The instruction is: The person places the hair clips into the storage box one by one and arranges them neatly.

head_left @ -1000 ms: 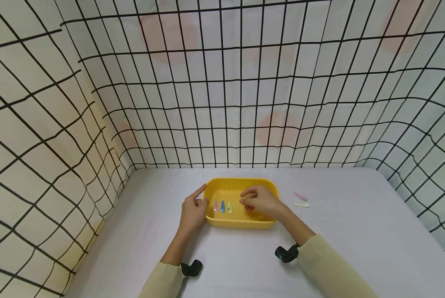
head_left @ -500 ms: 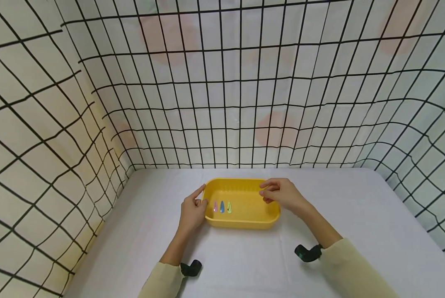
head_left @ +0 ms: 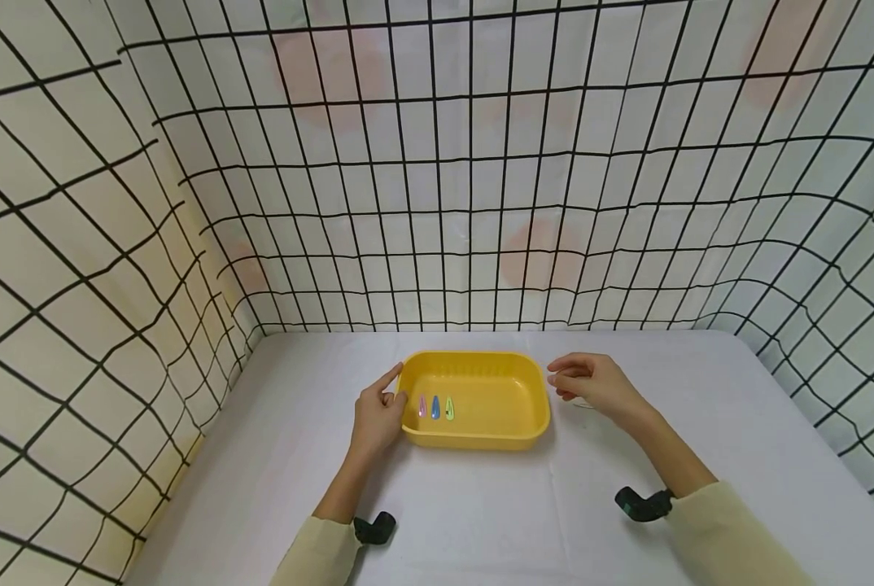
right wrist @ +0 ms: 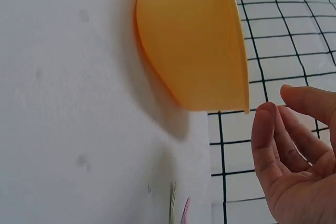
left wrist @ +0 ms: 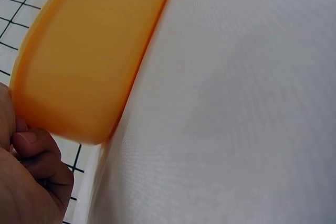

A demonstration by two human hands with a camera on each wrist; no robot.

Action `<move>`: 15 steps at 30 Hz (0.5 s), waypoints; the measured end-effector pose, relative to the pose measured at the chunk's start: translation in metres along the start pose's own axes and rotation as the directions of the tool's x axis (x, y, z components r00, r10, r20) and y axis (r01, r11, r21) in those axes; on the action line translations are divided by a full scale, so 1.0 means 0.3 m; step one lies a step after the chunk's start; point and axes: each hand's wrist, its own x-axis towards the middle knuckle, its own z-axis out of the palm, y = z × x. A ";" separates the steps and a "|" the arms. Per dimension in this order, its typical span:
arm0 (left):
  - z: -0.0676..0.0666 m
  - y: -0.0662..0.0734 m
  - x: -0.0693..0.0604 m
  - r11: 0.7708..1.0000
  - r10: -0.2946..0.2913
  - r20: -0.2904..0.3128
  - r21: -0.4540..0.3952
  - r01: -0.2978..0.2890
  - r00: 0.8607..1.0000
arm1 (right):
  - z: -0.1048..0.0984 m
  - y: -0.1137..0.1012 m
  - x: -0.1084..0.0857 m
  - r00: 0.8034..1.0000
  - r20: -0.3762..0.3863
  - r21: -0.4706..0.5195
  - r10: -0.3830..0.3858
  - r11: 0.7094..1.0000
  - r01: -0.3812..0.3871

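Observation:
A yellow tray (head_left: pixel 495 440) stands on the white table. Inside it, toward the left, three snap hair clips lie side by side: a pink hair clip (head_left: pixel 422 406), a blue hair clip (head_left: pixel 435 407) and a yellow-green hair clip (head_left: pixel 449 408). My left hand (head_left: pixel 378 419) grips the tray's left end, thumb and index finger at the rim. Just off the right end, my right hand (head_left: pixel 596 386) hovers with loosely bent fingers and nothing in them. Below it lie a white hair clip (right wrist: pixel 172 203) and a pink clip (right wrist: pixel 185 211), seen in the right wrist view.
White cloth walls with a black grid (head_left: pixel 437 203) enclose the table's back and sides. A black wrist camera (head_left: pixel 375 528) sits at the left sleeve, another black camera (head_left: pixel 643 504) at the right sleeve. The white tabletop (head_left: pixel 481 513) extends on both sides of the tray.
My right hand has moved from over the tray's right part, past its right rim, to above the clips on the table. The left hand has stayed at the tray.

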 end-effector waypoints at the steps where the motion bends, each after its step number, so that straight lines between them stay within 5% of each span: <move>1: 0.000 0.000 0.000 1.000 -0.001 -0.002 0.002 0.001 1.000 | -0.006 0.007 -0.002 1.000 -0.004 -0.002 -0.002 1.000 0.002; 15: 0.007 -0.001 0.003 1.000 -0.028 -0.007 0.003 0.028 1.000 | -0.099 0.114 -0.029 0.998 -0.065 -0.053 0.020 0.998 -0.024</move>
